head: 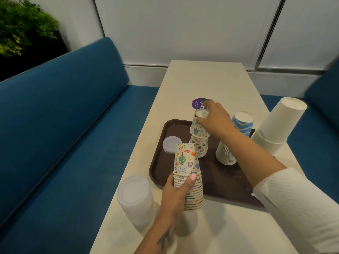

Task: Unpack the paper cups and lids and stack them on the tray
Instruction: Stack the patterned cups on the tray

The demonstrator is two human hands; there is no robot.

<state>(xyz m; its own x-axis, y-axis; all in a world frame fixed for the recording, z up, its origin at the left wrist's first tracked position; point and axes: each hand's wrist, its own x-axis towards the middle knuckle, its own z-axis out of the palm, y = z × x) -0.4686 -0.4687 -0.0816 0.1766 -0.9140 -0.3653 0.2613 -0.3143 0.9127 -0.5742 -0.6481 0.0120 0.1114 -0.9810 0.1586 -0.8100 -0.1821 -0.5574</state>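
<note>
A long pale tabletop (207, 79) carries a brown tray (220, 180) near its near edge. Your left hand (176, 195) grips an upside-down stack of patterned cups (189, 176) over the tray's near-left corner. Your right hand (212, 118) holds one patterned cup (197, 128) atop a shorter stack (200, 147) mid-tray.

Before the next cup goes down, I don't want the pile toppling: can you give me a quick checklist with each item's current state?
1. Right hand grips the top patterned cup: ok.
2. That cup sits square on the tray stack: not ok, it looks tilted.
3. Left hand holds the supply stack firmly: ok.
4. Tray has bare room around the stack: ok.
5. Small lid pile clear of the stack: ok, apart.
6. Cup fully seated: cannot tell.
</note>
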